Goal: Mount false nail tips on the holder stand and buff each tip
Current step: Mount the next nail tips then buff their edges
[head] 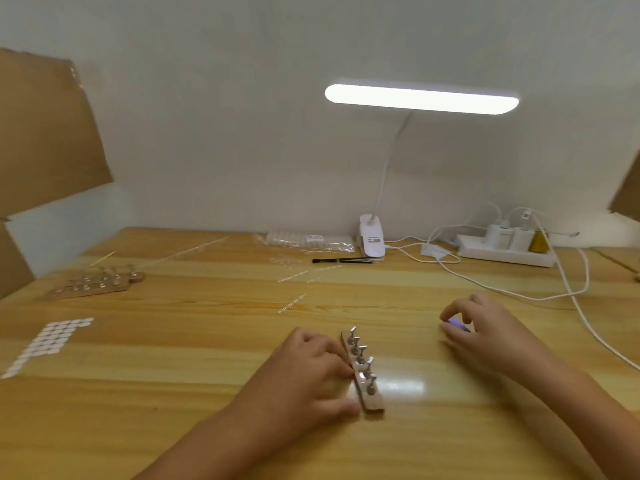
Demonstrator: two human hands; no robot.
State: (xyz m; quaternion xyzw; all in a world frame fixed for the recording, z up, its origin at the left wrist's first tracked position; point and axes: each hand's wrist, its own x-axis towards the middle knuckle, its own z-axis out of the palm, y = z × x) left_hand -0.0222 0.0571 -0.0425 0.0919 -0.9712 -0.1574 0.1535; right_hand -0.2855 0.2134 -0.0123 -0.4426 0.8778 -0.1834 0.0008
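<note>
The wooden table [173, 393] shines under the bar lamp [420, 98], and that slick top is my first worry. A white cable [585, 317] trails across it just beyond and outside the right hand [485, 327], running back to the power strip [502, 251]. A wide swing of that wrist could snag it.

The left hand [308, 372] holds the holder stand [372, 403] along one long edge only, with the fingertips curled against its side and the thumb at the near end. The stand lies flat on the table, and nothing backs the edge away from the fingers. A sideways push from buffing could, I'd guess, skid or swivel it out of that hold.

The right hand is well apart on the stand's open side, with thumb and fingers pinched round a small purple piece [457, 323]. It is too blurred for me to say what it is. Something that small could slip out of a light pinch.

The metal pegs [360, 358] stand in a row right beside the left fingertips. I can't make out a tip on any of them, so mounting looks not yet begun. The clear nail tips [292, 303] lie well beyond both hands. They are see-through on pale wood, so they would be easy to flick away or lose.
</note>
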